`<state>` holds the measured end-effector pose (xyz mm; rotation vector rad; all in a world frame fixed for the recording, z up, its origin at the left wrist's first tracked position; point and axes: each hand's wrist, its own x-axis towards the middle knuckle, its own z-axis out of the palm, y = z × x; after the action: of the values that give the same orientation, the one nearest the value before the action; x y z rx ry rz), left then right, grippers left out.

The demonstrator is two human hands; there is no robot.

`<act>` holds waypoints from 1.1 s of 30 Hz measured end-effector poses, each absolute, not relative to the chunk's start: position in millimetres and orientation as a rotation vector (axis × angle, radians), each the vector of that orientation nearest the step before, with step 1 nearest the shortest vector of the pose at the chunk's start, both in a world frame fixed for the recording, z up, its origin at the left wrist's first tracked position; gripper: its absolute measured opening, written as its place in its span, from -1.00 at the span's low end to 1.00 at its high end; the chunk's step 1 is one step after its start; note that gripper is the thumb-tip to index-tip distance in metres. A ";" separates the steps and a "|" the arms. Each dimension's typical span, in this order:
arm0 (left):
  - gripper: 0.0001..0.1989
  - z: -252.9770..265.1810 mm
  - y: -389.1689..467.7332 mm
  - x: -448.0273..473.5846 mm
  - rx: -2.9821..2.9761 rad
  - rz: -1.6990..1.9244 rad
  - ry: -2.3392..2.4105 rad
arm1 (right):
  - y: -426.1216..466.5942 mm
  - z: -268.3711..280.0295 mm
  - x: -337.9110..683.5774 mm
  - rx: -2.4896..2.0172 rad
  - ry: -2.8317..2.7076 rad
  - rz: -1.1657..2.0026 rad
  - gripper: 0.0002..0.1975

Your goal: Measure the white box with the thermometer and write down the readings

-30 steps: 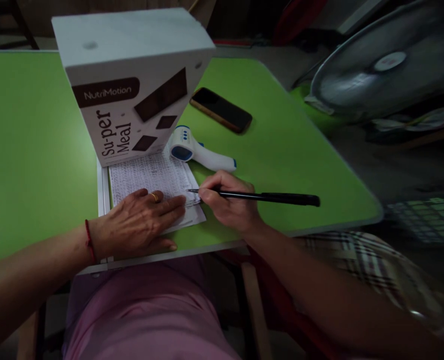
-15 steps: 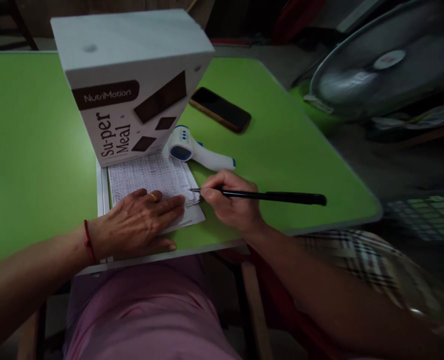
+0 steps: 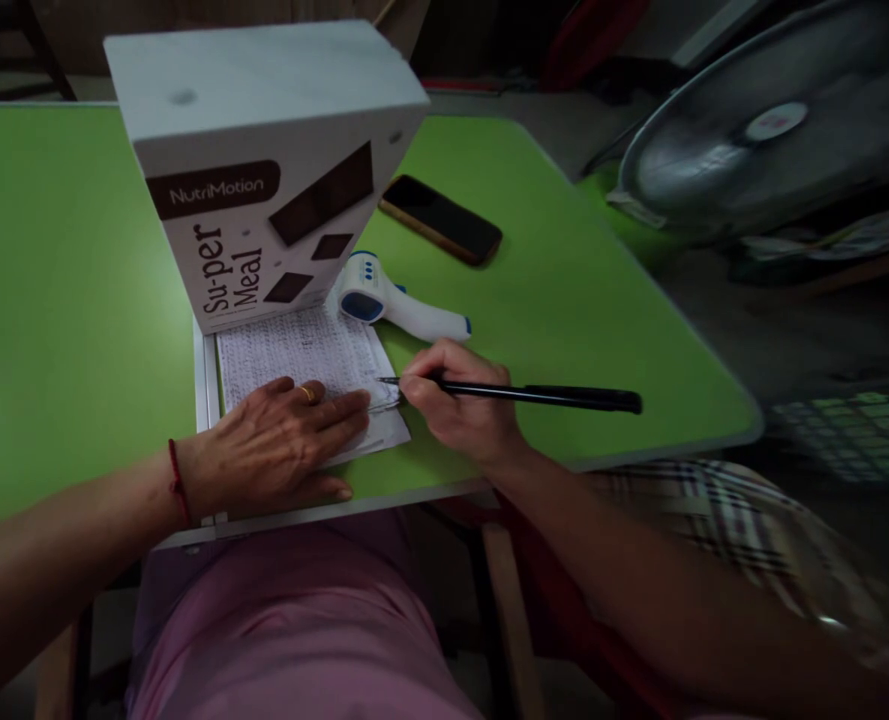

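A sheet of paper [image 3: 294,355] covered in dense handwriting lies near the front edge of the green table, with further sheets beneath it. My left hand [image 3: 286,435] rests flat across its lower part, fingers stretched out, a ring on one finger. In my right hand [image 3: 463,400] a black pen [image 3: 556,395] is pinched; its tip is at the right side of the paper. Whether the tip touches the sheet I cannot tell. A white and blue infrared thermometer [image 3: 406,308] lies just beyond my right hand, its head over the paper's upper right corner.
A white NutriMotion box [image 3: 264,210] stands upright behind the paper, tall enough to block part of the table. A phone [image 3: 442,220] lies to its right. The green table [image 3: 601,330] ends in a rounded corner at right; a large fan [image 3: 744,130] stands beyond.
The back end of the pen has swung slightly to the left, with a tiny shift of my right hand. My left hand and the paper stay in place.
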<state>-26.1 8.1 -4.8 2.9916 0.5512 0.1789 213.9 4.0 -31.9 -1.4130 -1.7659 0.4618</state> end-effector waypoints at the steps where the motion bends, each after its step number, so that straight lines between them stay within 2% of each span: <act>1: -0.41 -4.9 8.1 -26.1 2.992 0.184 0.550 | 4.1 -32.3 214.4 -1.411 -1.770 0.469 -0.84; 33: -0.41 -1.6 7.4 -26.6 2.988 0.140 0.548 | 3.4 -32.6 209.9 -1.404 -1.651 0.490 -0.84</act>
<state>-26.6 7.4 -1.6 2.9881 0.5478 0.1395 209.9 3.4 -32.6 -1.4040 -1.6514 0.4904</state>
